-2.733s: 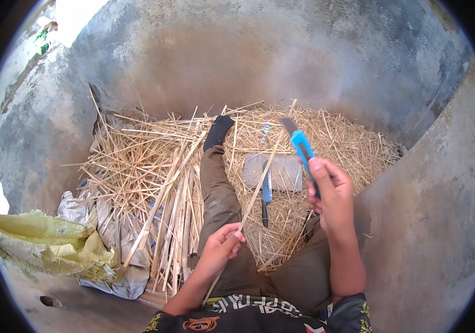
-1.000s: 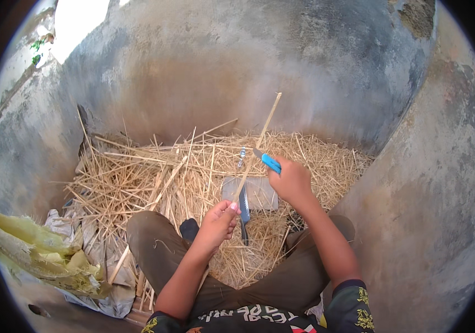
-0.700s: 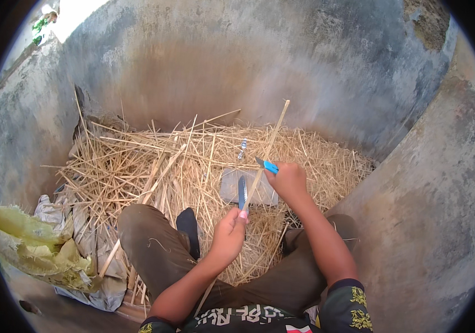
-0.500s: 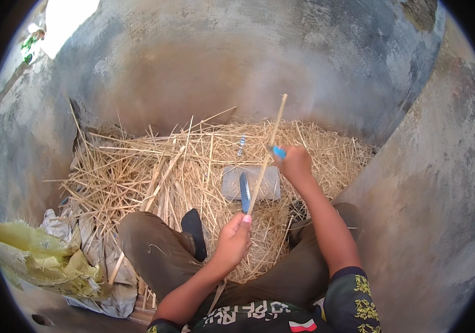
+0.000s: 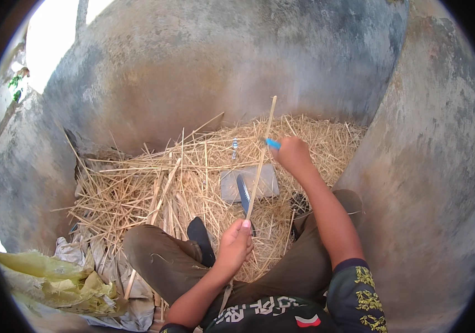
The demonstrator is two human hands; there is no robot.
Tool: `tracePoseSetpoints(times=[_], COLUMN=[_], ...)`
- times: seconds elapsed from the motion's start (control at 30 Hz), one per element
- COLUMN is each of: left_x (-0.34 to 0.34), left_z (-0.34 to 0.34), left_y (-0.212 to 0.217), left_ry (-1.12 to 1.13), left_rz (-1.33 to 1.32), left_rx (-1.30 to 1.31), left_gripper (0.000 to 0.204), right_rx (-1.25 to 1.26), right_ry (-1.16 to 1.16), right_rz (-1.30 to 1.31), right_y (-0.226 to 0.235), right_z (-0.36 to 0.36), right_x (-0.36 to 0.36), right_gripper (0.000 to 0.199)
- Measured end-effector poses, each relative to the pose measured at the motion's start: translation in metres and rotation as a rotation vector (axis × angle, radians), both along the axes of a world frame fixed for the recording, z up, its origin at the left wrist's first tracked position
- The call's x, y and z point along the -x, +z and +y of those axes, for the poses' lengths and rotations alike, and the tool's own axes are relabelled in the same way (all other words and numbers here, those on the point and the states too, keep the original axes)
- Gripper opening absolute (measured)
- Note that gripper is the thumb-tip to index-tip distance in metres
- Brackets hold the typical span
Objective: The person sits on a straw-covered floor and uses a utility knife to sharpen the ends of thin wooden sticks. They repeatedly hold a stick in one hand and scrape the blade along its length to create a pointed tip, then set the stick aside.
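My left hand (image 5: 234, 248) is closed round the lower end of a long thin pale stick (image 5: 270, 117), which slants up and away from me. Further up, my right hand (image 5: 293, 158) grips a small blue-handled tool (image 5: 273, 144). Its tip meets the stick; I cannot make out what kind of tool it is. Below the stick, a dark-bladed knife (image 5: 242, 188) lies across a flat grey block (image 5: 266, 180), its near end partly hidden by my left hand.
Straw and loose sticks (image 5: 132, 191) cover the floor between my bent legs and the curved wall (image 5: 193, 72). A small silver-and-blue thing (image 5: 235, 148) lies on the straw beyond the block. Crumpled yellowish sheeting (image 5: 62, 280) is at lower left.
The view has shifted slightly. My right hand with the blue-handled tool has moved a little up along the stick; my left hand keeps its hold.
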State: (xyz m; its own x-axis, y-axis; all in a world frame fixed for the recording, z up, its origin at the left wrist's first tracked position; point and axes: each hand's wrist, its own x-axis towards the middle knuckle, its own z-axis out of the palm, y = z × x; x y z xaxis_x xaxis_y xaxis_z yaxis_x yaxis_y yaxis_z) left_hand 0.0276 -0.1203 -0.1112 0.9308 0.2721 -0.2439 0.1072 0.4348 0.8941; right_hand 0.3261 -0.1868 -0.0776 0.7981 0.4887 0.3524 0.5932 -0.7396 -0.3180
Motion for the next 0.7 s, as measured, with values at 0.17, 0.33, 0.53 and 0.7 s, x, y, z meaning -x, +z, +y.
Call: tracePoseSetpoints(times=[0.17,0.33,0.53,0.7], left_x=[0.006,0.000,-0.013,-0.017], left_z=[-0.017,-0.016,-0.002,0.009], left_y=[-0.015,-0.028,-0.031,-0.022], left_ry=[-0.066,-0.059,-0.123,-0.128], left_rz=[-0.017,0.032,0.084,0.050], left_rx=[-0.114,-0.249,-0.063,0.248], left_gripper=[0.029,0.029,0.029,0.023], right_rx=[-0.089,-0.189,-0.180,-0.032], right_ry=[-0.270,-0.476,-0.352,-0.236], right_rz=[0.246,0.251,0.250,0.176], right_y=[0.013,0.013,0.024,0.026], right_z=[-0.010,-0.020,-0.019,-0.015], right_x=[-0.039,-0.049,-0.030,-0.015], right_gripper=[0.028,0.023,0.027,0.027])
